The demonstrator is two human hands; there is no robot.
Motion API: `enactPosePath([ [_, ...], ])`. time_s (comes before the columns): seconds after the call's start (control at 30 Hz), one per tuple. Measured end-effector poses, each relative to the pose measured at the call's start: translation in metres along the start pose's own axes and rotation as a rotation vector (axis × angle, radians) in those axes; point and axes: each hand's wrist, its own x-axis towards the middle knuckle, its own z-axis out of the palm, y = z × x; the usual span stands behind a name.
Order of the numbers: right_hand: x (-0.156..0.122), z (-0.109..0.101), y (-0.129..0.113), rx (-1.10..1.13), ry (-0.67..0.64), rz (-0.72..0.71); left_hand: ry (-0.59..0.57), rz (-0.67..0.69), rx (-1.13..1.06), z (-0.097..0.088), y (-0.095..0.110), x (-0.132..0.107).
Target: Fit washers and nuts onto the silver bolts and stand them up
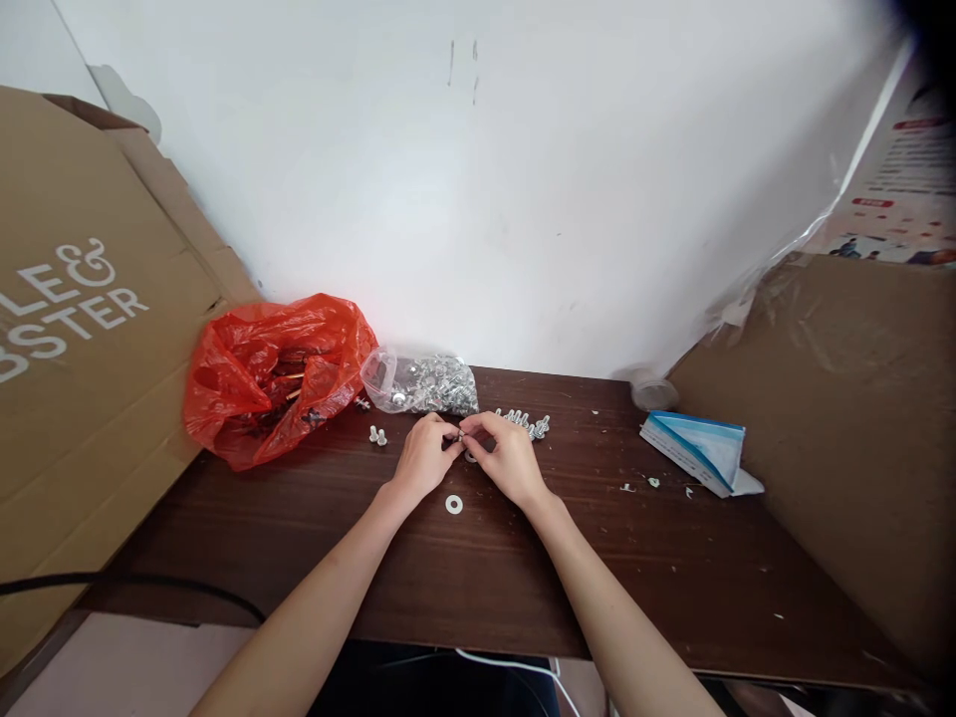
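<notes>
My left hand (425, 458) and my right hand (514, 463) meet over the dark wooden table, fingertips pinched together. Between them is a small metal fastener (461, 435), mostly covered by the fingers, so its exact kind is unclear. A flat washer (454, 505) lies just in front of the hands, and another washer (470, 458) shows partly beneath the right fingers. Two bolts (377, 436) stand left of my left hand. Several bolts (536, 428) are grouped beyond my right hand. Behind the hands rests a clear plastic bag (440, 384) full of small metal hardware.
An open red plastic bag (224, 408) with dark contents sits at the left, against a cardboard box (90, 398). At the right are a blue-and-white packet (694, 450), small white scraps (654, 482) and another cardboard panel (843, 428). A black cable (149, 578) crosses the front left.
</notes>
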Motion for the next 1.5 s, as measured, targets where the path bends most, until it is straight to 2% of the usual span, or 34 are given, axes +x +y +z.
enactPosePath([
  [0.33,0.0004,0.0011,-0.0018,-0.055,-0.005,-0.075,0.025,-0.011,0.008,0.0029,-0.0029,0.0022],
  [1.03,0.0027,0.0031,-0.0066,-0.32,-0.023,-0.204,0.017,-0.054,-0.037,0.001,0.0022,0.0036],
  [1.17,0.0025,0.003,-0.0063,-0.276,-0.017,-0.181,0.025,-0.059,-0.037,0.0012,0.002,0.0036],
  [1.4,0.0015,0.0009,-0.0043,-0.09,-0.034,-0.04,0.029,-0.06,-0.035,0.0015,0.0011,0.0031],
  [1.5,0.0013,0.0022,-0.0023,-0.04,-0.016,-0.021,0.025,-0.051,-0.051,0.0025,-0.0008,0.0031],
])
